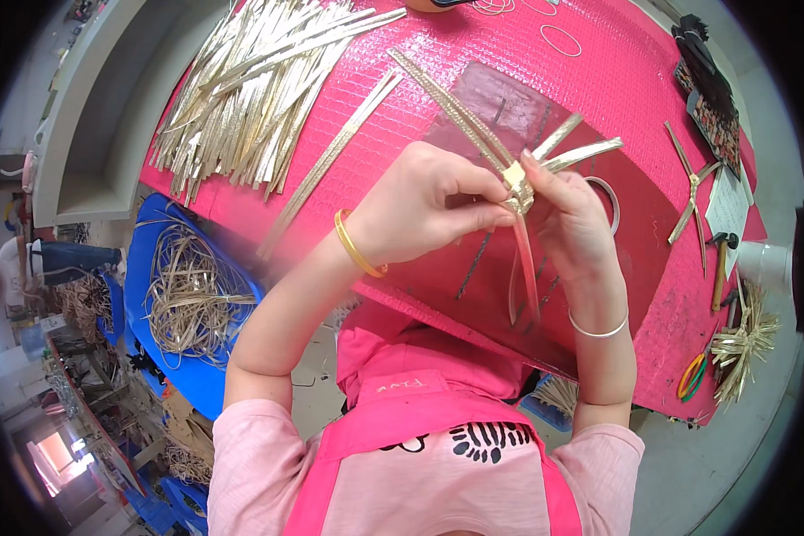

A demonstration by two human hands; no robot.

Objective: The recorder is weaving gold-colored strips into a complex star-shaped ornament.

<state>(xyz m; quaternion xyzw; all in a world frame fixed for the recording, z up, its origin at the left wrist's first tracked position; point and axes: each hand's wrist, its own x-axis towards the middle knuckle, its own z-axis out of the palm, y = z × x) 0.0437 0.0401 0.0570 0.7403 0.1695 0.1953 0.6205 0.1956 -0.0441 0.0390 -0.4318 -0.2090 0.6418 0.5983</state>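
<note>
Between my two hands is a knot of woven gold straps, held above a dark red board. Its flat strap ends spread out toward the far left and far right, and more hang down below it. My left hand pinches the knot's left side between thumb and fingers. On the other side my right hand grips it, the thumb near its top. Part of the knot is hidden behind the fingers. A loose pair of gold straps lies on the pink table to the left of my left hand.
A big pile of gold straps covers the far left of the pink table. A blue bin of tangled strips stands left. To the right lie a finished-looking crossed strap piece, a hammer and scissors.
</note>
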